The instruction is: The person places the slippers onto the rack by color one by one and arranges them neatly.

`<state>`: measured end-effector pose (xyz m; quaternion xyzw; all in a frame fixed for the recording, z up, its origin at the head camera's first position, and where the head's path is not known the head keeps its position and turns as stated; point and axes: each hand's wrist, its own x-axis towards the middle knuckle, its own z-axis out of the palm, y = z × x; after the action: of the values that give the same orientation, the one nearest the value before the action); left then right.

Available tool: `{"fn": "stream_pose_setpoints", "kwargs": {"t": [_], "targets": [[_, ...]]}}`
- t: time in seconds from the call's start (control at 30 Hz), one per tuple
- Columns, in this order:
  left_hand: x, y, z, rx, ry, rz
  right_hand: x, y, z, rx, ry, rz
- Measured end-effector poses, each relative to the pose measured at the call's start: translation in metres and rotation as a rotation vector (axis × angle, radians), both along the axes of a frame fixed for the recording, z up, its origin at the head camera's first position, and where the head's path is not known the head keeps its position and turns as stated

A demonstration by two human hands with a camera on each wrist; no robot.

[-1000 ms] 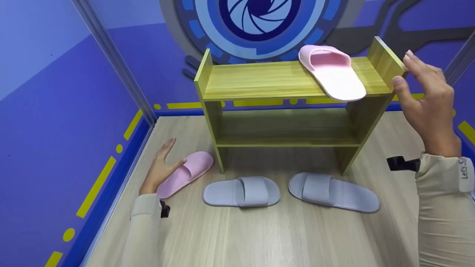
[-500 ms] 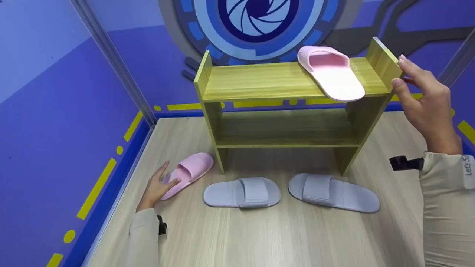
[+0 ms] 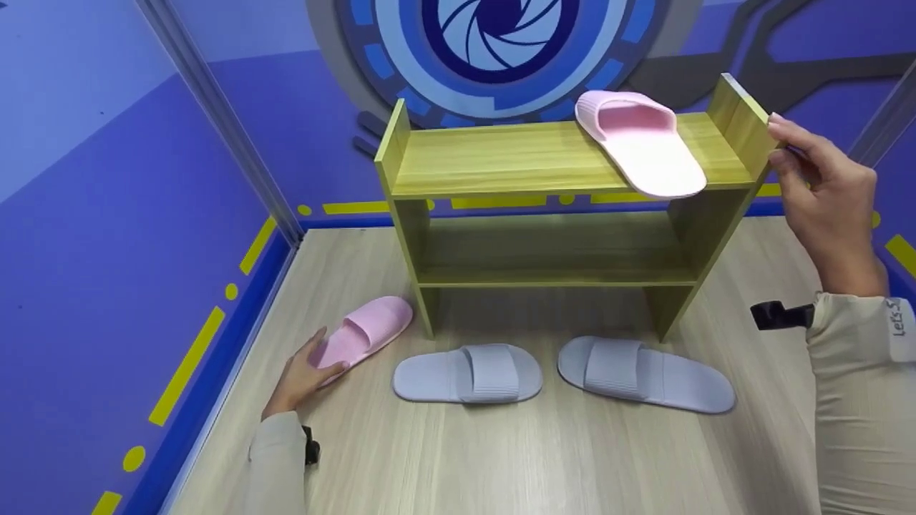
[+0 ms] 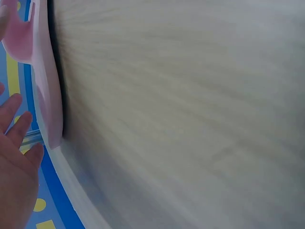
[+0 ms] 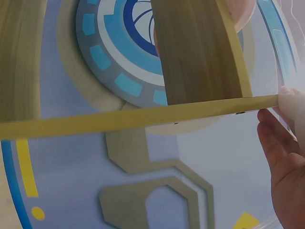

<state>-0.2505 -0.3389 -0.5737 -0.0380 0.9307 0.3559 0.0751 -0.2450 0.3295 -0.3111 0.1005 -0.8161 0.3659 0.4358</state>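
A pink slipper (image 3: 379, 322) lies on the wood-grain floor, left of a wooden shoe rack (image 3: 501, 154). My left hand (image 3: 297, 375) straddles its heel end, thumb at the near edge and fingers along the far edge. In the left wrist view, spread fingers (image 4: 21, 126) show beside the slipper's heel (image 4: 52, 114); a firm grip is not visible. My right hand (image 3: 830, 200) pinches the front edge of the rack's right side panel (image 3: 748, 129) between thumb and fingers, also seen in the right wrist view at the panel's edge (image 5: 143, 117).
Another pink slipper (image 3: 655, 154) sits on the rack's top board, its heel overhanging the front. Two grey slippers, the left one (image 3: 465, 373) and the right one (image 3: 644, 375), lie on the floor before the rack. Blue printed walls (image 3: 93, 250) enclose the left and back.
My left hand has lowered toward me from above the pink slipper to its heel end. The right hand's thumb and fingers have closed onto the rack's side panel. The slippers stay put.
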Motion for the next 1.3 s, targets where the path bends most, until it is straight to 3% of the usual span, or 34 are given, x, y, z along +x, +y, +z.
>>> {"fn": "stream_pose_setpoints", "kwargs": {"t": [0.33,0.67,1.07,1.3], "targets": [[0.007,-0.004,-0.012,0.095,0.011,-0.004,-0.002,-0.004,0.002,0.005,0.062,0.009],[0.009,-0.004,-0.016,0.051,-0.001,-0.011,-0.003,-0.001,0.000,-0.057,0.064,0.022],[0.007,-0.005,-0.004,0.044,-0.019,-0.025,-0.002,0.001,0.000,-0.066,0.060,0.000],[0.010,-0.013,0.006,0.000,0.071,-0.077,-0.003,0.000,0.003,-0.083,0.057,0.008]]}}
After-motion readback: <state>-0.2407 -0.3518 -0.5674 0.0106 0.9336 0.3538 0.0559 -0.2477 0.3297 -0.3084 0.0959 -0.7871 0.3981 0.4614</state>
